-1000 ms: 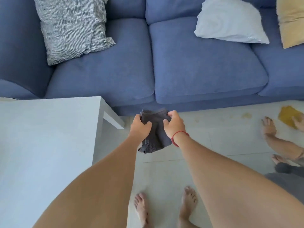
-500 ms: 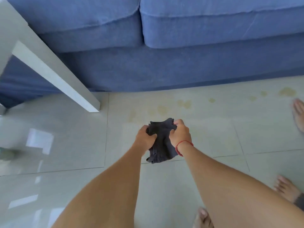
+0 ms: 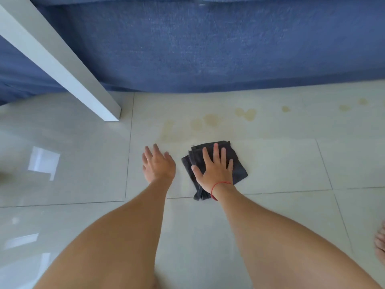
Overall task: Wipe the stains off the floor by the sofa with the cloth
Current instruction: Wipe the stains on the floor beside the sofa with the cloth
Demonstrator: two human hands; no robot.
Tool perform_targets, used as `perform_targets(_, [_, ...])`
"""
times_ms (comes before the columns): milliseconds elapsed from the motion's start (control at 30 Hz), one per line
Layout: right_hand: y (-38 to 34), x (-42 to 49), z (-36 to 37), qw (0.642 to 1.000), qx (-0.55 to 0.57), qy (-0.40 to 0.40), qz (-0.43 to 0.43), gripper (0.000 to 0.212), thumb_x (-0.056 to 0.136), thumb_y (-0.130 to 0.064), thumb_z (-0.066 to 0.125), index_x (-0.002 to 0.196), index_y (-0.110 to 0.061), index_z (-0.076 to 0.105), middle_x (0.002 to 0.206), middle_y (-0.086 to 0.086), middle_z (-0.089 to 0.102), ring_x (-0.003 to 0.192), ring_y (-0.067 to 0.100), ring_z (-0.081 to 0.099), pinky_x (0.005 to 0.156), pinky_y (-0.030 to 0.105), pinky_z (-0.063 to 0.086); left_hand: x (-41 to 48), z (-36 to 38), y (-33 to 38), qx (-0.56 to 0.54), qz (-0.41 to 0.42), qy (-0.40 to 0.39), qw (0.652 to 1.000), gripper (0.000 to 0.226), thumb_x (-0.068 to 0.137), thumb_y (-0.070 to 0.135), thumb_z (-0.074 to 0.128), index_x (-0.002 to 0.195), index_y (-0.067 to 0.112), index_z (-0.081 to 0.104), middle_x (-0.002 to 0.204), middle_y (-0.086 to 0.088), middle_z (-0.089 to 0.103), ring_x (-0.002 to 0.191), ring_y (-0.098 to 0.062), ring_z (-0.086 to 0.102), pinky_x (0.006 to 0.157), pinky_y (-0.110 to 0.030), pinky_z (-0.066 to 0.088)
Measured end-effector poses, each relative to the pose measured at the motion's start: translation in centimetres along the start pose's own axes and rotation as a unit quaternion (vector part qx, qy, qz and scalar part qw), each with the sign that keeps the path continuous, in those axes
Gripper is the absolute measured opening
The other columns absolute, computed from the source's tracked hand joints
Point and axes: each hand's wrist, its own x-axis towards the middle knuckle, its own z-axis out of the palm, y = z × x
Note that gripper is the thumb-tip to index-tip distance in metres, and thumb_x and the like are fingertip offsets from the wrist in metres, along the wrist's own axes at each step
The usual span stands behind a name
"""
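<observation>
A dark grey folded cloth (image 3: 239, 167) lies flat on the pale tiled floor (image 3: 281, 163). My right hand (image 3: 215, 170), with a red string at the wrist, presses on the cloth with its fingers spread. My left hand (image 3: 158, 165) is flat on the bare tile just left of the cloth, fingers apart, holding nothing. Yellowish stains (image 3: 208, 120) spot the tiles just beyond the cloth, in a line that runs right along the base of the blue sofa (image 3: 208, 49), with more stains (image 3: 344, 107) further right.
A white table leg (image 3: 62, 65) slants down to the floor at the left, close to the sofa. Another person's bare foot (image 3: 380, 245) shows at the right edge. Glossy tiles reflect window light at the left.
The view has dropped close to the floor. Both hands held the bunched cloth in the air before; now it lies flat under my right hand, and my left hand has let go.
</observation>
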Motion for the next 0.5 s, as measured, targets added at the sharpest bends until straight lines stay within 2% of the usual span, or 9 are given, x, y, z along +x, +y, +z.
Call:
perform_targets(67, [0.8,0.4,1.4,0.999,-0.034,0.012,-0.009,0.074,0.092,-0.062,0.025,0.151,-0.031,-0.006,0.159,0.002,-0.023,0.147,0.026,-0.019,0.119,0.052,-0.008,1.3,0.3,-1.6,0.03,-0.02,-0.004,0.999,0.062,0.102,0.035,0.028,0.154,0.007,0.009,0.163,-0.009,0.0,0.151,-0.024,0.0,0.121,-0.041,0.008])
perform_targets(167, [2.8,0.8,2.7,0.993,-0.077,0.073,-0.051,0.074,0.088,-0.068,0.017,0.15,-0.035,-0.006,0.16,-0.002,-0.019,0.148,0.023,-0.017,0.119,0.05,-0.012,2.5,1.2,-3.4,0.057,-0.024,-0.006,0.998,0.066,0.102,0.039,0.022,0.155,0.008,-0.003,0.163,-0.005,-0.01,0.15,-0.021,-0.012,0.121,-0.041,-0.005])
perform_targets(233, [3.3,1.4,3.0,0.989,-0.086,0.101,-0.06,0.07,0.089,-0.066,0.017,0.151,-0.036,0.0,0.162,-0.002,-0.012,0.149,0.023,-0.012,0.118,0.05,-0.012,2.9,2.1,-3.7,0.039,-0.029,-0.002,0.999,0.067,0.101,0.04,0.02,0.154,0.011,-0.009,0.163,-0.003,-0.015,0.15,-0.019,-0.015,0.121,-0.043,-0.009])
perform_targets(367, [1.7,2.3,4.0,0.982,-0.078,0.172,-0.024,0.062,0.093,-0.057,0.023,0.149,-0.031,0.024,0.161,0.004,0.017,0.148,0.031,0.015,0.115,0.053,-0.002,3.1,3.3,-3.8,0.028,-0.038,0.003,0.999,0.066,0.102,0.04,0.017,0.153,0.012,-0.014,0.161,-0.001,-0.02,0.149,-0.019,-0.018,0.119,-0.043,-0.013])
perform_targets(500, [0.3,3.6,4.3,0.981,-0.074,0.18,0.002,0.061,0.094,-0.054,0.02,0.15,-0.03,0.023,0.161,0.006,0.016,0.148,0.033,0.013,0.116,0.058,0.004,3.4,3.2,-4.0,0.034,-0.033,-0.002,0.999,0.065,0.102,0.041,0.014,0.153,0.013,-0.016,0.161,-0.001,-0.021,0.148,-0.019,-0.02,0.119,-0.043,-0.013])
